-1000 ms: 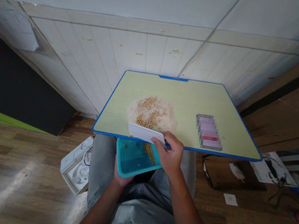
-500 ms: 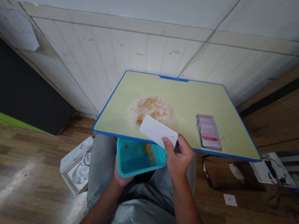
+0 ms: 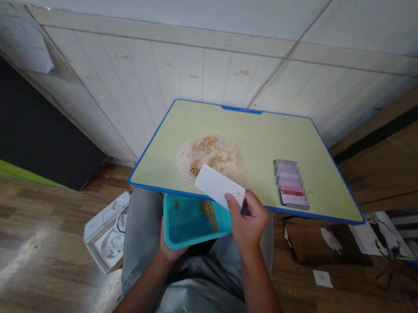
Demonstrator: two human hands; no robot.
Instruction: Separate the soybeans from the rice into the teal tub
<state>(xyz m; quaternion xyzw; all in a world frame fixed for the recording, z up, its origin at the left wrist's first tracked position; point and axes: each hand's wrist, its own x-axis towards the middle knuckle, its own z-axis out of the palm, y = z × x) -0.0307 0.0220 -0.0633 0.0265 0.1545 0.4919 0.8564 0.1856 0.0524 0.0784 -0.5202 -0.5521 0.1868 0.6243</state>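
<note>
- The right hand [image 3: 248,224] is seen at the near edge of the counter [image 3: 312,140]; its fingers are closed on one end of a white card [image 3: 220,186], with the thumb pressed on the upper face.
- The white card is held flat and slightly tilted, and its free end reaches over the near margin of the mixed pile [image 3: 212,158].
- The mixed pile, made of pale grains with yellow beans scattered through it, is found left of centre on the counter.
- A teal container [image 3: 187,223] is held just below the counter's near edge, over the lap. It is supported from underneath by the left hand [image 3: 169,247], whose fingers are wrapped around the container's base and mostly hidden by it.
- A small heap of yellow beans [image 3: 209,213] is noted inside the container at its right side, with a single bean apart on the left.
- A blurred flat object [image 3: 291,183] is recorded on the counter, right of the pile and well apart from it.
- A white box [image 3: 107,230] is seen on the wooden floor, beside the left knee.
</note>
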